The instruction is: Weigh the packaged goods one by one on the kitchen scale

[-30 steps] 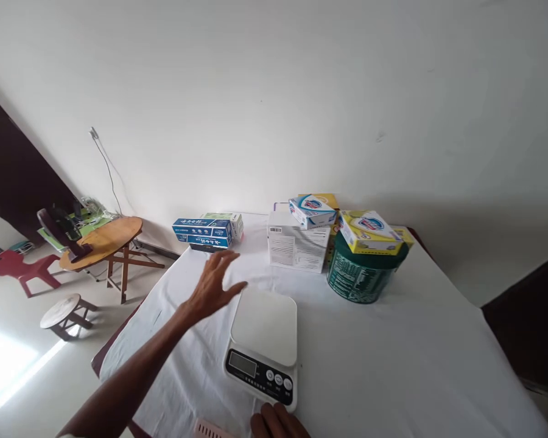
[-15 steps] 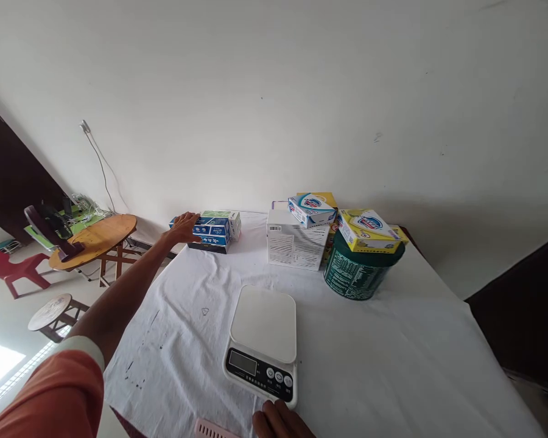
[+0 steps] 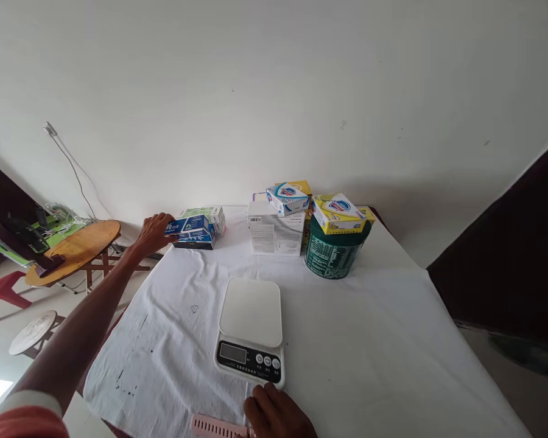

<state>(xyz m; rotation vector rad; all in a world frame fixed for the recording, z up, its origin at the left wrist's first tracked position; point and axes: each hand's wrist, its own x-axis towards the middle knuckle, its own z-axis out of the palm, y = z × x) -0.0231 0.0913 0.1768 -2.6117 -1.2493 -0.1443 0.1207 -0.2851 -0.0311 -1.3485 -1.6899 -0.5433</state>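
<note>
At the far left of the table, my left hand (image 3: 156, 232) is closed over the left end of a blue toothpaste box (image 3: 189, 225). That box lies at a slight angle on other blue boxes (image 3: 195, 244), and a green and white box (image 3: 209, 215) is behind them. My right hand (image 3: 281, 415) has its fingers curled at the front edge of a white kitchen scale (image 3: 251, 311). The scale's plate bears nothing and its display looks blank. A pink slotted strip (image 3: 214, 425) reaches up to the right fingers; whether they grip it is hidden.
A white carton (image 3: 274, 234) has a white and blue soap box (image 3: 288, 198) on top. To its right, a dark green tub (image 3: 331, 255) carries a yellow soap box (image 3: 338, 214). The wall (image 3: 274, 109) is behind. A wooden table (image 3: 91, 237) and stools are on the left.
The view has swung right, so things sit further left. My left fingers have closed on the upper blue box, which has turned slightly. The right hand stays by the scale's front edge.
</note>
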